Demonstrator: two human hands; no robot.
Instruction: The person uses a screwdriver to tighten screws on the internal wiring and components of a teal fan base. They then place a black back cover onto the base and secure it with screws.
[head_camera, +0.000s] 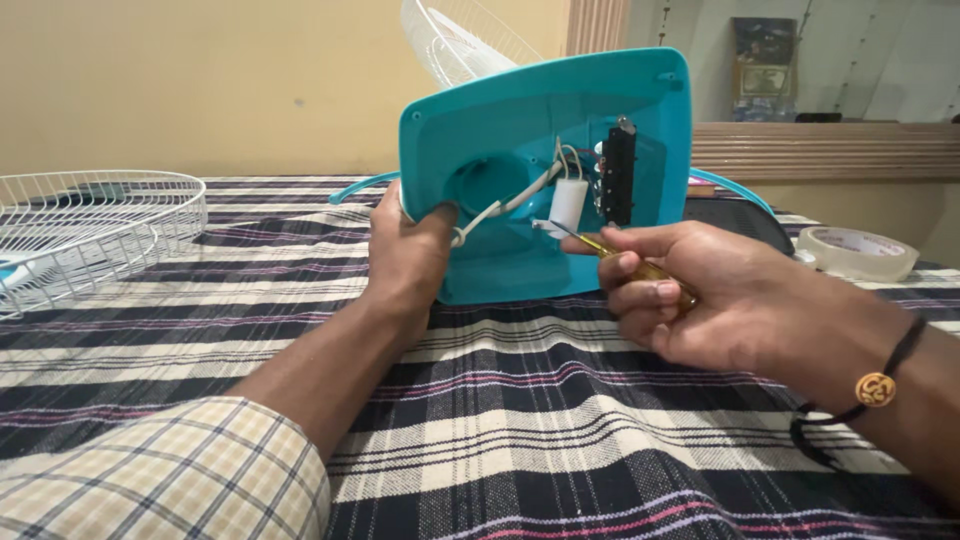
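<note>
A teal plastic fan base stands tipped on its edge, its open underside facing me. Inside it I see white wires, a white cylindrical capacitor and a black switch block. My left hand grips the base's left edge, thumb hooked near the round hole. My right hand holds a screwdriver with an amber handle; its metal tip points into the base just below the capacitor.
A white wire fan guard lies at the left on the plaid cloth. Another white guard rises behind the base. A roll of clear tape sits at the right. A wooden ledge runs along the back right.
</note>
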